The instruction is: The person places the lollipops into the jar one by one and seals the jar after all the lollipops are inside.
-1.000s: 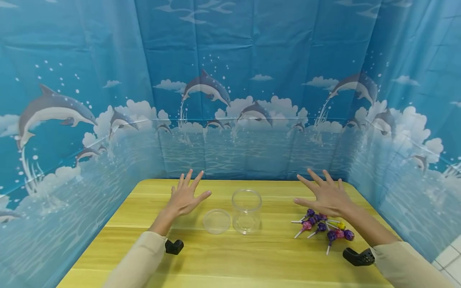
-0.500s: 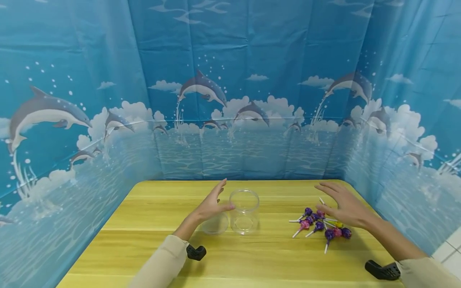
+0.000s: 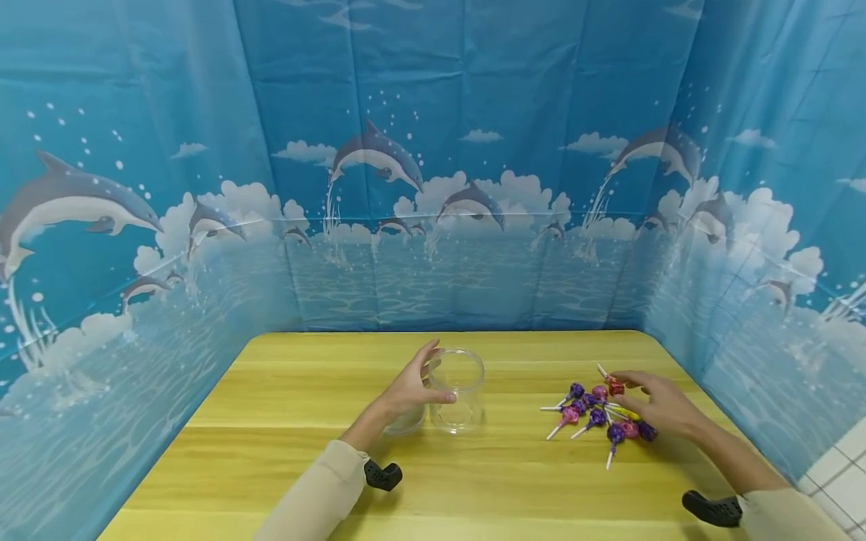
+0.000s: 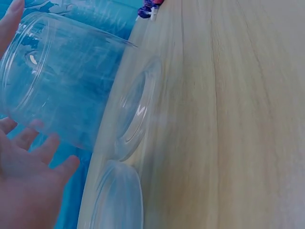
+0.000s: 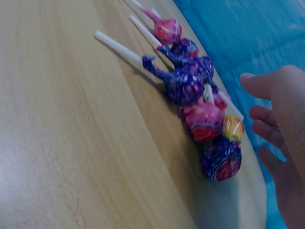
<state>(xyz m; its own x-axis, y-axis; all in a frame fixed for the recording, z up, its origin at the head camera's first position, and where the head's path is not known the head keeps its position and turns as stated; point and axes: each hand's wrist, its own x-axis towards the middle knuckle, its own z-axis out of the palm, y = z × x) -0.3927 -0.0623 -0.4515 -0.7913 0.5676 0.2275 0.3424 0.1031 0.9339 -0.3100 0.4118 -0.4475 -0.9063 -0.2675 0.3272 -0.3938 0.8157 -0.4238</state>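
A clear plastic jar (image 3: 468, 409) stands upright and lidless on the table. My left hand (image 3: 404, 389) is at its left side, thumb in front and fingers reaching behind; in the left wrist view the fingers (image 4: 45, 150) spread loosely along the jar wall (image 4: 81, 86). Partly hidden under this hand lies the round clear lid (image 3: 407, 425). At the right is a pile of wrapped lollipops (image 3: 595, 418), purple, pink and yellow. My right hand (image 3: 666, 406) hovers there, its fingertips right at a red lollipop (image 3: 615, 386). In the right wrist view, thumb and fingers (image 5: 262, 129) are apart.
The yellow wood-grain table (image 3: 501, 488) has its back edge against a blue dolphin-print curtain (image 3: 446, 293), which also runs along both sides. A black wrist device (image 3: 383, 476) is on the left arm, another (image 3: 712, 509) on the right. White tiles (image 3: 835, 477) show at far right.
From spread out over the table, my left hand has moved right and down to the jar. My right hand has drawn back slightly, then lowered toward the red lollipop, its fingers less spread.
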